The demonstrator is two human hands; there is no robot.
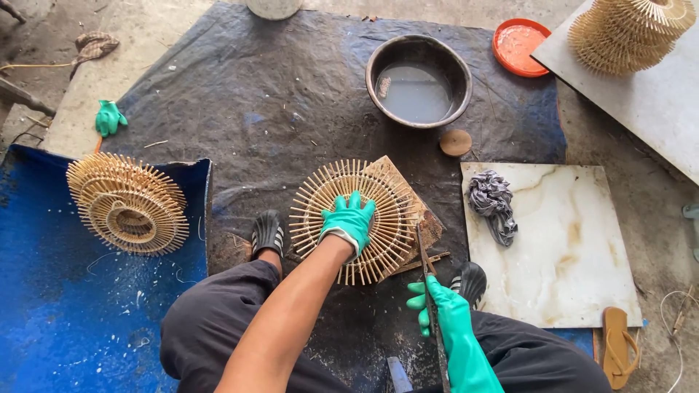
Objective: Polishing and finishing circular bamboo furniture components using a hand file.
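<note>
Nearby, the left hand [348, 222] presses flat on the bamboo disc [354, 220]; the right hand [439, 303] grips a blade [427, 266] beside a marble tile [564, 247].

Daylight is falling on a rough concrete floor [156, 33]. A dark tarp [277, 94] is covering the middle of it, and a blue tarp [65, 313] is lying at the near left. A marble-patterned tile [575, 255] is lying at the right, with a crumpled grey rag [494, 204] on it. A grey board [641, 94] is lying at the far right. A metal basin [419, 80] is holding cloudy water.
</note>
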